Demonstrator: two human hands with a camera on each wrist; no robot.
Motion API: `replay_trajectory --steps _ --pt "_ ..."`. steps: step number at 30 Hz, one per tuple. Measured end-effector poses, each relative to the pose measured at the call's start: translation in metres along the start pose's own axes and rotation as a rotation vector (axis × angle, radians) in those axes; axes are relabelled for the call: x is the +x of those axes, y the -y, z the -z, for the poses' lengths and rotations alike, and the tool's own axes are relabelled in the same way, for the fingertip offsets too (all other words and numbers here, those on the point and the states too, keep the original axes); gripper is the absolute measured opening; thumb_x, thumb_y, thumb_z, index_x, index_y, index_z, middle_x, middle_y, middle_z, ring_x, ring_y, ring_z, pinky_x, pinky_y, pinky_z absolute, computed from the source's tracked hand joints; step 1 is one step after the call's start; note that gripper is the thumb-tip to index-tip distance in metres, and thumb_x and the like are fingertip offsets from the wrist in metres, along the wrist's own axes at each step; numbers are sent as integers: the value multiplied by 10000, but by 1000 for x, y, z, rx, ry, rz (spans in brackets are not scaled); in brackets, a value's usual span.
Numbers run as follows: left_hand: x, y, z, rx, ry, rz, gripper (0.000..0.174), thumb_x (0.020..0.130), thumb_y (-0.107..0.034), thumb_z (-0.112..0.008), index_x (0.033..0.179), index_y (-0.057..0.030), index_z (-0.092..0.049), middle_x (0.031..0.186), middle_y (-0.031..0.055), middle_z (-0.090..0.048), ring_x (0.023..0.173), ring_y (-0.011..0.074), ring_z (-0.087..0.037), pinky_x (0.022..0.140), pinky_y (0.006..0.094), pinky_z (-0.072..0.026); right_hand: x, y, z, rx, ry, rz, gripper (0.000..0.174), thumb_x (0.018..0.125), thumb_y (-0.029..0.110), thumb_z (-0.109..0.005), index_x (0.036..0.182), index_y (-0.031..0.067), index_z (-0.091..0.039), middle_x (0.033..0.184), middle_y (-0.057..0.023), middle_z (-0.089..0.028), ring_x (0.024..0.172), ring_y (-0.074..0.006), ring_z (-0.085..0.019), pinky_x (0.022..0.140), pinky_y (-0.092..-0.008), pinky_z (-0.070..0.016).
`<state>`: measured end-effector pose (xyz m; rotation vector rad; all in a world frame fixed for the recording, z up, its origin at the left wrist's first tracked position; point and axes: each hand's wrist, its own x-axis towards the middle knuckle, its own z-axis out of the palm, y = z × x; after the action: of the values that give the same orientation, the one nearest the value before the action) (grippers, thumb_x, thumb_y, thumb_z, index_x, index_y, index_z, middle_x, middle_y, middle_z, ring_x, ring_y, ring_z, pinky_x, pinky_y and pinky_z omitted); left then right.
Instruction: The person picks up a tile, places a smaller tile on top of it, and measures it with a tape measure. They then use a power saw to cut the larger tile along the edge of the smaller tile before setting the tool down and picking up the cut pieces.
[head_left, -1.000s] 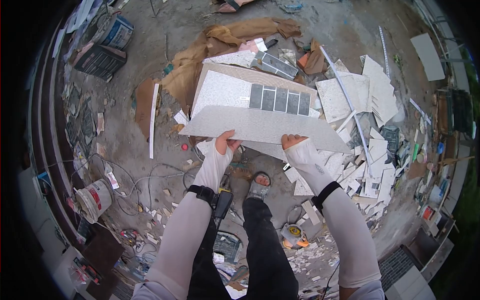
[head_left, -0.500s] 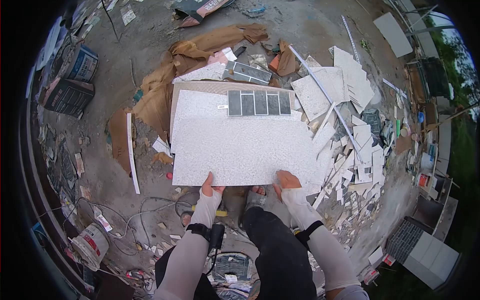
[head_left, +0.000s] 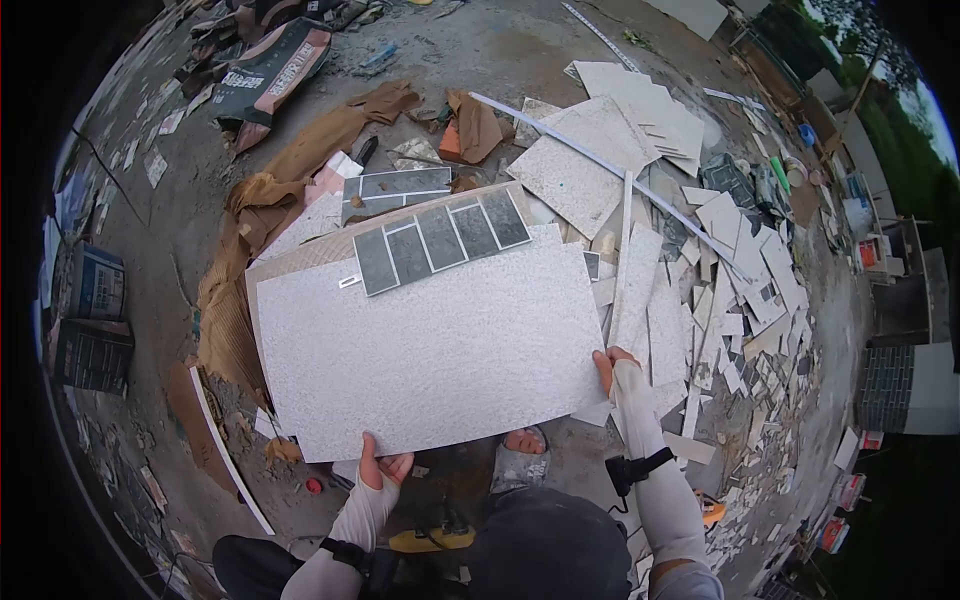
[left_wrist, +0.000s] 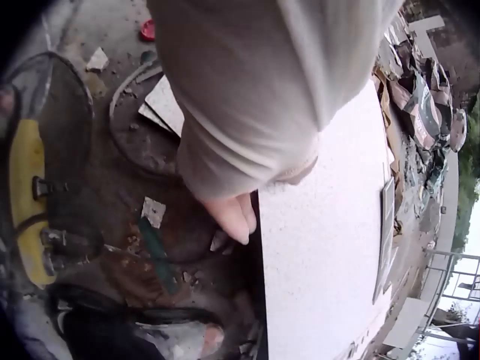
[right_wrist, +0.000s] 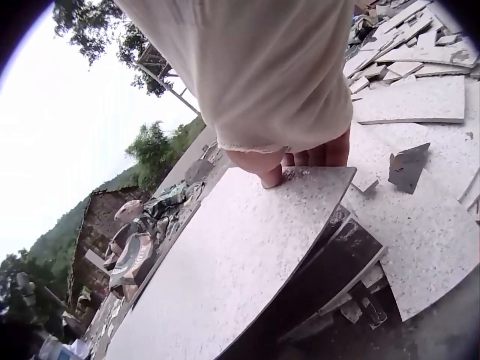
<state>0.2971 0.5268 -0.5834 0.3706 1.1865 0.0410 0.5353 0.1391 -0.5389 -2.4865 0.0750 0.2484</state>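
A large pale speckled tile (head_left: 430,350) lies tilted over a stack, with a strip of dark grey small tiles (head_left: 440,238) across its far side. My left hand (head_left: 382,464) grips its near edge at the left, thumb on top. At the tile's right side my right hand (head_left: 616,366) holds the corner. In the right wrist view the thumb of the right hand (right_wrist: 300,161) presses on the tile's face (right_wrist: 240,247), its other fingers partly hidden. The left wrist view shows fingers of the left hand (left_wrist: 231,216) at the edge of the tile (left_wrist: 322,247).
Broken tile pieces (head_left: 740,240) cover the ground at the right, with a long white strip (head_left: 600,165) across them. Brown cardboard (head_left: 225,310) lies at the left. A foot (head_left: 524,442) stands just below the tile, near a yellow tool (head_left: 432,540). A printed bag (head_left: 275,75) lies farther off.
The tile has swung from a steep tilt to show its broad face, then turned and shifted left. My right hand has moved from the near edge to the right corner. The view has turned.
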Motion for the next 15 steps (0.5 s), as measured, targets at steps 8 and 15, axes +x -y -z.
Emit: replay_trajectory --steps 8,15 --pt "-50 -110 -94 1499 704 401 468 1019 -395 -517 1216 28 -549 1110 140 -675 980 204 -680 889 319 -554 -10 -1 -14 -78 -44 -44 377 955 376 -579 986 1 -596 857 -249 -638 792 -408 -623 713 -459 -475" --pt "-27 -190 -263 1972 337 -1094 520 902 -368 -700 1290 -68 -528 1240 177 -617 1180 315 -588 978 402 -500 -23 1 -19 -32 -175 0 466 938 349 -610 1223 -19 -584 1126 -270 -655 1064 -409 -636 910 -441 -496"
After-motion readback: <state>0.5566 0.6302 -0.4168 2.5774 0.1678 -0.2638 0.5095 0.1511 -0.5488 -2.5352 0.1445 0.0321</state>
